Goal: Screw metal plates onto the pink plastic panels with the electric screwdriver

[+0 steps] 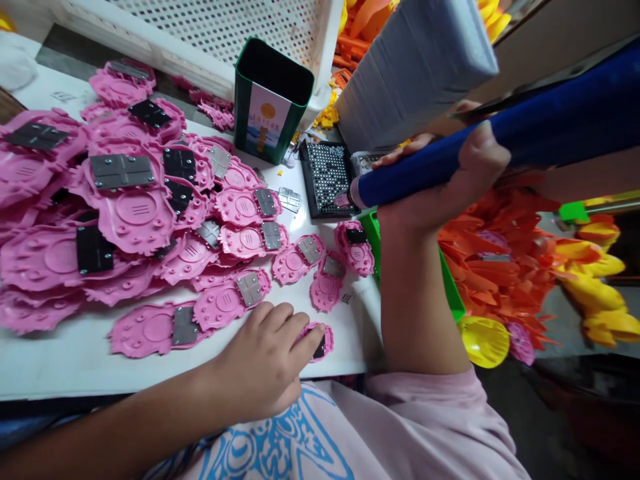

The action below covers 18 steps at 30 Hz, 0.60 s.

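Observation:
My left hand (264, 360) rests near the front edge of the white table (60, 363), fingers closed down on a small pink plastic piece (323, 339) with a dark plate. My right hand (450, 177) is raised at the right and grips a blue electric screwdriver (500, 143), whose tip points left toward a black screw tray (327, 179). Several pink plastic pieces (135, 213) with grey or black metal plates lie heaped over the table's left and middle.
A green tin (270, 100) stands at the back, in front of a white perforated crate (225, 30). A grey block (415, 67) sits at the upper right. Orange and yellow plastic parts (505, 260) fill a bin on the right, beside a green tray edge (450, 293).

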{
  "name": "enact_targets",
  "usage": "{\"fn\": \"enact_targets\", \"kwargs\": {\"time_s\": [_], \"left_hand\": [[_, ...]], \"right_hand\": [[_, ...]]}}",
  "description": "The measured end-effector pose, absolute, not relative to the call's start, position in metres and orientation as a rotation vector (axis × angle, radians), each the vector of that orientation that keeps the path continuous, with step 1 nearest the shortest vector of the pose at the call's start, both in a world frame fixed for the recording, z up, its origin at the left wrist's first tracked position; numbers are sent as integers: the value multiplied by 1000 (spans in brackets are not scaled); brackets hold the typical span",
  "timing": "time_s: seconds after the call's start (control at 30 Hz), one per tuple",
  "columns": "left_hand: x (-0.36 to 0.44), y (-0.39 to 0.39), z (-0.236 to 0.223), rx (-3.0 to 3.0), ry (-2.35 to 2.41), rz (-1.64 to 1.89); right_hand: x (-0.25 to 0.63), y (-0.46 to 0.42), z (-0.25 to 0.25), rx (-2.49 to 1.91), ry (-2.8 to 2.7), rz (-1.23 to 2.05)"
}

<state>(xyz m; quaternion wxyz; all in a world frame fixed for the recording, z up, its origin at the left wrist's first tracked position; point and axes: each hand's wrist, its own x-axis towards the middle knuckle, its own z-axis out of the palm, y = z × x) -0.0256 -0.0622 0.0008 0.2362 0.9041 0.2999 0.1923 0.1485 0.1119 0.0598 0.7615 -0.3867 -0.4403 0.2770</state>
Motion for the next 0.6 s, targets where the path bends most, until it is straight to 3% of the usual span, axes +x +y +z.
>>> {"fn": "enact_targets", "kwargs": {"time_s": [0.4,0.6], "left_hand": [[-23,-63,-1,2536,943,489],[-23,-63,1,2521,946,483]], "right_hand": [[153,108,72,-836,-992,595],[172,47,101,-842,-1049,773]]}}
